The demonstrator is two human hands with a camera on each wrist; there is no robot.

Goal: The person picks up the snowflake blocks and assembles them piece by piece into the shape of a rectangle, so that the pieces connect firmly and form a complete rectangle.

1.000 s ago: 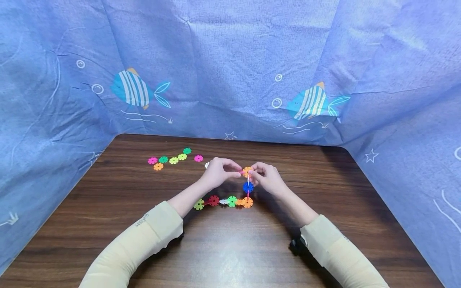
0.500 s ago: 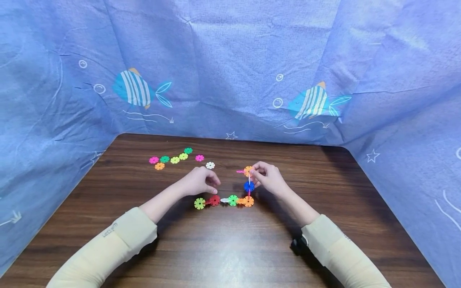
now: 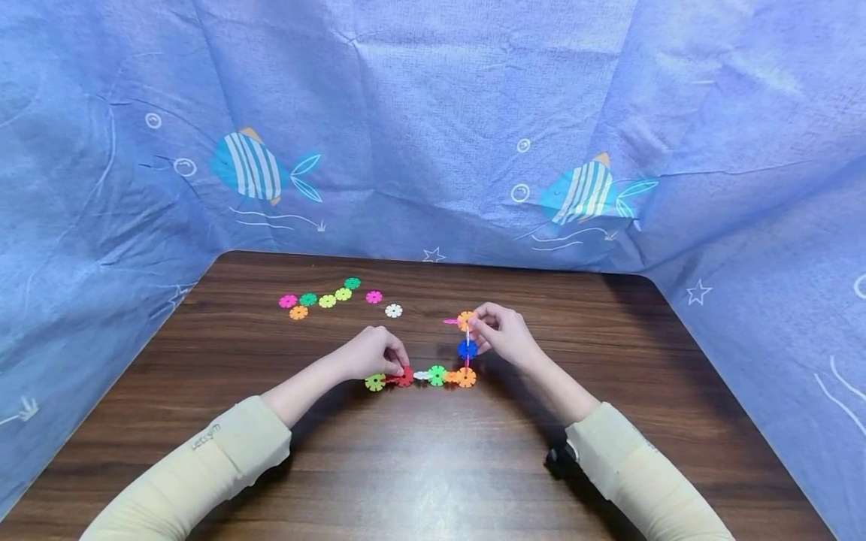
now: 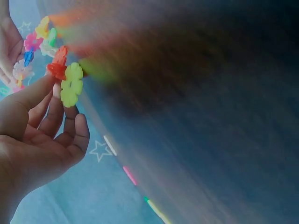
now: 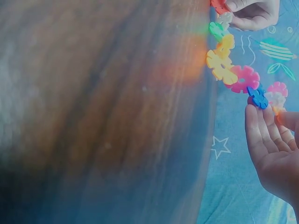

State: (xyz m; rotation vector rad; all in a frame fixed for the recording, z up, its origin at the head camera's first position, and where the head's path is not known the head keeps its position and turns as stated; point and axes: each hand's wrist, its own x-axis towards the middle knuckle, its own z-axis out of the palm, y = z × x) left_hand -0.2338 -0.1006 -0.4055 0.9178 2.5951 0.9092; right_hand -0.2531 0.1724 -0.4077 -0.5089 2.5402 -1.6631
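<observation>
One chain of linked, notched plastic flower discs, L-shaped, mid-table: near row, left to right, one flat round yellow-green plastic disc, red plastic discs, one white disc, one bright green disc, orange discs; right-hand leg, near to far, one pink disc, one blue plastic disc, one white disc, one far orange plastic disc, and a pink plastic end disc pointing left. Left hand: thumb and fingertips pinched on the red part, beside the yellow-green disc. Right hand: thumb and finger pinched on the far orange disc, other fingers by the blue one. Far left, loose: eight discs in pink, green, orange, yellow and white, the white plastic disc rightmost. Support: dark wood-grain table. Backdrop: blue fish-print cloth.
</observation>
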